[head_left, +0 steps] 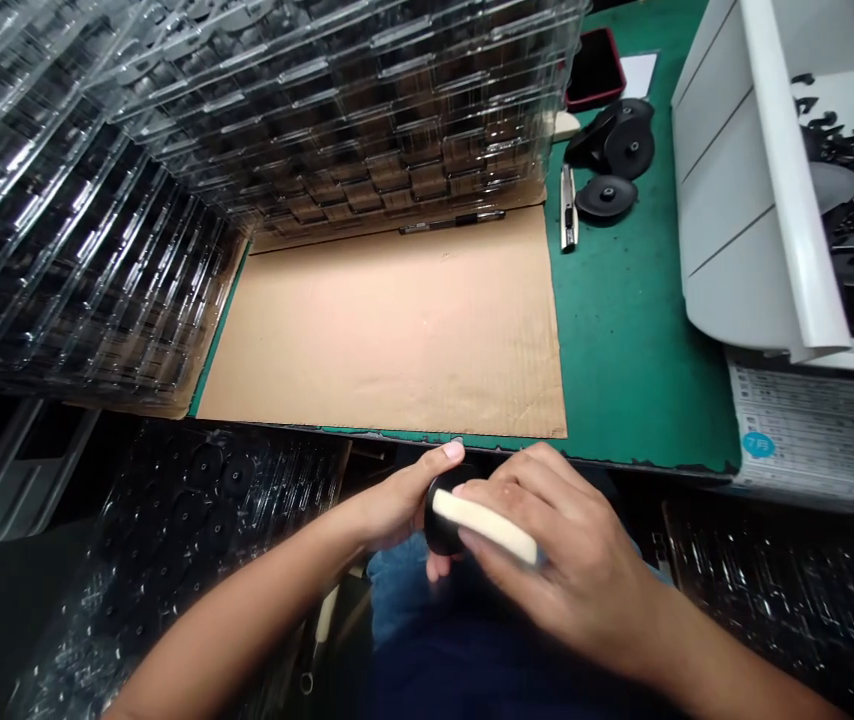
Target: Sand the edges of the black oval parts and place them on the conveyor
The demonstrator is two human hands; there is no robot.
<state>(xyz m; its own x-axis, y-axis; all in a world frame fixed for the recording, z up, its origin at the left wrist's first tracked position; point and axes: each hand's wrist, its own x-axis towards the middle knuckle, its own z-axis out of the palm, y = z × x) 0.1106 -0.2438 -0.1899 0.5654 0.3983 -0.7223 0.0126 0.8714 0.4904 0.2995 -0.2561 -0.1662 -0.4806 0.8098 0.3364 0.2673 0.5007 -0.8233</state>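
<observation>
My left hand (404, 495) is closed round a black disc (440, 530), held in front of the table's near edge above my lap. Part of the disc is hidden by my fingers and by what is in front of it. A cream-coloured, slightly curved flat strip (491, 525) is gripped by my right hand (558, 540), with one end against or very close to the disc. Whether it is a tool's handle I cannot tell. The right hand is slightly blurred.
Tall stacks of clear plastic trays (367, 90) stand behind and left of a cardboard sheet (389, 330). A pen (451, 222), a cutter knife (568, 210) and black discs (607, 198) lie on the green table (622, 370). At right, a white bin (727, 180) holds black parts.
</observation>
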